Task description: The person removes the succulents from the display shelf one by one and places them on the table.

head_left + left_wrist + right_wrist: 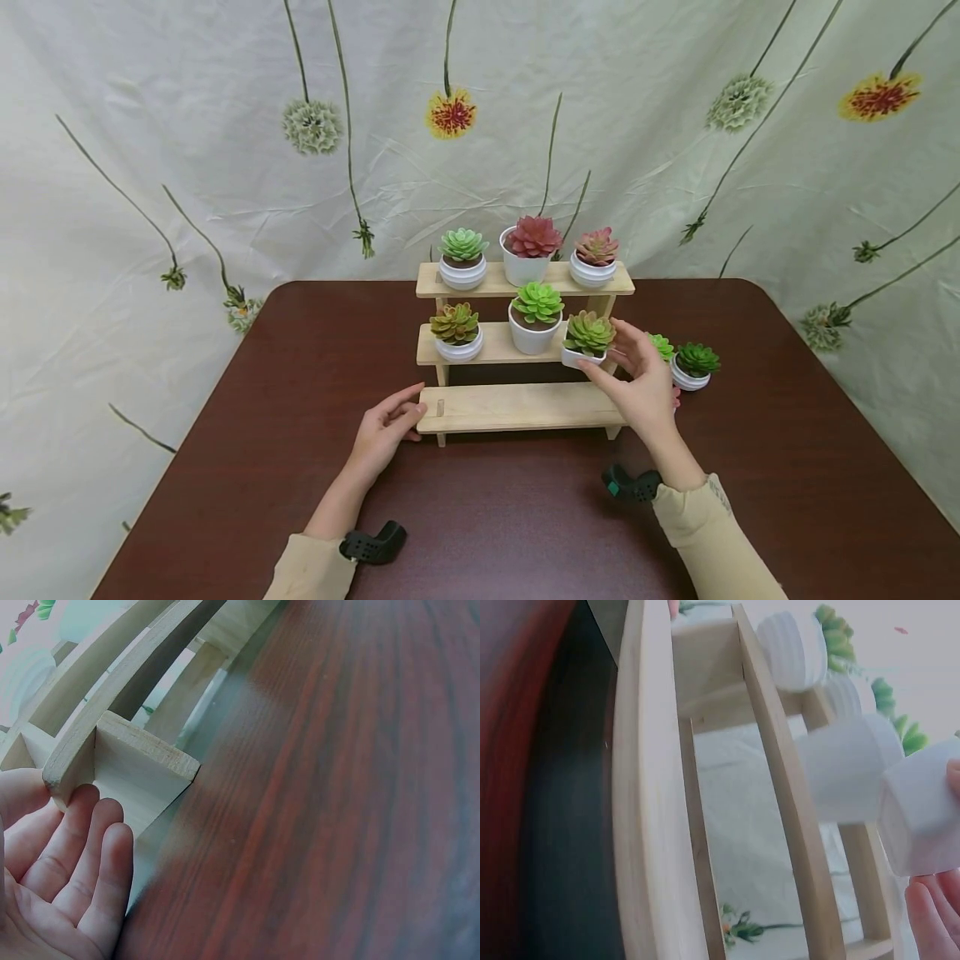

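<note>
My right hand pinches a white pot with a green, pink-tipped succulent between thumb and fingers, by the right end of the middle tier. The right wrist view shows this white pot tilted, with fingertips on its sides; whether it touches the shelf I cannot tell. My left hand holds the left end of the three-tier wooden stand. Up close, its thumb lies over the board end and the fingers curl beneath. A bright green succulent and a brownish-green one sit on the middle tier.
The top tier carries a pale green succulent, a red one and a pink one. Beside my right hand, a dark green succulent and partly hidden plants stand on the brown table. A flowered cloth hangs behind.
</note>
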`<state>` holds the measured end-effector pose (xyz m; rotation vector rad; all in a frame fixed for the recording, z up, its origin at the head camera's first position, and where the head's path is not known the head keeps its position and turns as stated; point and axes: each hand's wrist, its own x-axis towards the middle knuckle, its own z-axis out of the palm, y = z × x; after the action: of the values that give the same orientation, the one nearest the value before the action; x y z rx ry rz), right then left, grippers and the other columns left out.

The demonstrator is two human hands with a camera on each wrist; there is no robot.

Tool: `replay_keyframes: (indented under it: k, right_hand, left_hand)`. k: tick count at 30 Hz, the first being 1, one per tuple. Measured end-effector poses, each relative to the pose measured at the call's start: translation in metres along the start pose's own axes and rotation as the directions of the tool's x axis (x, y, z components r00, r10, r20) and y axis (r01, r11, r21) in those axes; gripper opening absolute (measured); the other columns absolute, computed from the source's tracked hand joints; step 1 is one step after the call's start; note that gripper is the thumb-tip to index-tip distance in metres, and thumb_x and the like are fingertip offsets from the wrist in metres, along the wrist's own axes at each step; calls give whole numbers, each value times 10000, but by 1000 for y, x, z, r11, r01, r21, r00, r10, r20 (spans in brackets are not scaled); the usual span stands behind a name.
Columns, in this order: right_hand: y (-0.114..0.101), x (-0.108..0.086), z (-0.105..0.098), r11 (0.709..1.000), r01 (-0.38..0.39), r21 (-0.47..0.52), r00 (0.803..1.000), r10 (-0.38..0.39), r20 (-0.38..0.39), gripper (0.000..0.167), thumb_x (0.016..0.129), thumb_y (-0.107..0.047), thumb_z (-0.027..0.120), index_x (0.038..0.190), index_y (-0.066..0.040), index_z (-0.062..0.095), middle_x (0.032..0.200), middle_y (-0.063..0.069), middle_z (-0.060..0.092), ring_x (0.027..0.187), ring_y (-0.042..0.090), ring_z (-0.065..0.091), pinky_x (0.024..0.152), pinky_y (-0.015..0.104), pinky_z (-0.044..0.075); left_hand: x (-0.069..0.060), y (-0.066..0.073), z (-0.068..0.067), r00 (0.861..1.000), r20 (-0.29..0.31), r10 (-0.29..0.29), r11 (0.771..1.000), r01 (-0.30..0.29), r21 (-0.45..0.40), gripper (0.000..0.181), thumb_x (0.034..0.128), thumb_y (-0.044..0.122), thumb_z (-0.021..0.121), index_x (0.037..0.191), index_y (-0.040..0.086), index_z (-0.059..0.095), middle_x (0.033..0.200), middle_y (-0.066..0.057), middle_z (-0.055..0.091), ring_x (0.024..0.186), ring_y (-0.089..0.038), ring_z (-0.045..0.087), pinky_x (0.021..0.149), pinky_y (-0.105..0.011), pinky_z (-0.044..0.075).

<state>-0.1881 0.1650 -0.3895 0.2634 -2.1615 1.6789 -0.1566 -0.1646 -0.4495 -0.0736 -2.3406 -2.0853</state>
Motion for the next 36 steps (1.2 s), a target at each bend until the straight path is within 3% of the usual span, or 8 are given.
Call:
replay_keyframes:
  k: [8,13,20,26,30,32,36]
  right_hand:
    - [-5,-19,17,993,7,118,995,-19,97,618,709,42,789,1271,17,531,1171,162,576,943,91,602,807,229,518]
    - [-4,-31,31,991,-30,132,982,4,190,610,710,1,802,1259,-12,537,1172,154,577,958,165,616,816,266,524]
    - [1,-47,52,989,-68,130,948,23,318,610,713,-9,803,1260,-52,537,1153,151,589,922,252,653,780,334,545]
    - [-14,-61,66,989,-26,146,914,-36,405,602,706,49,786,1248,32,522,1140,182,590,892,292,653,804,424,531]
    - [-29,-69,74,988,-3,153,886,-69,459,574,716,47,778,1227,72,518,1145,189,579,928,290,631,807,385,534]
    - [-30,-73,78,986,-5,165,870,-77,486,574,719,43,777,1230,72,517,1162,182,574,977,287,611,815,366,532]
    - [-27,-79,87,983,1,183,851,-97,516,577,717,40,781,1229,64,516,1143,176,574,1014,270,589,809,353,536]
  left_hand:
    - [0,-1,0,1000,1,-3,1000,3,-3,414,918,41,587,1315,-48,505,947,-191,638,743,-101,605,650,-300,554]
    - [0,-2,0,1000,0,-5,1000,5,-13,412,918,46,589,1312,-46,508,944,-187,637,743,-102,605,646,-297,555]
    - [1,-1,0,1000,1,-5,1000,5,-6,412,918,43,588,1311,-52,507,941,-189,638,740,-104,605,646,-302,556]
    - [0,-1,0,1000,1,6,1000,-6,-4,409,918,38,586,1308,-59,506,940,-191,640,733,-101,606,643,-309,557]
    - [1,-3,0,1000,0,5,1000,-5,-13,410,915,34,589,1305,-62,507,944,-202,637,724,-113,608,640,-319,558]
    - [3,-10,-1,1000,-2,17,999,-17,-28,414,914,62,605,1302,-51,516,932,-176,645,713,-106,608,631,-299,555]
    - [3,-10,-1,1000,-5,17,1000,-17,-23,405,914,62,604,1297,-42,524,939,-187,645,707,-109,612,635,-302,555]
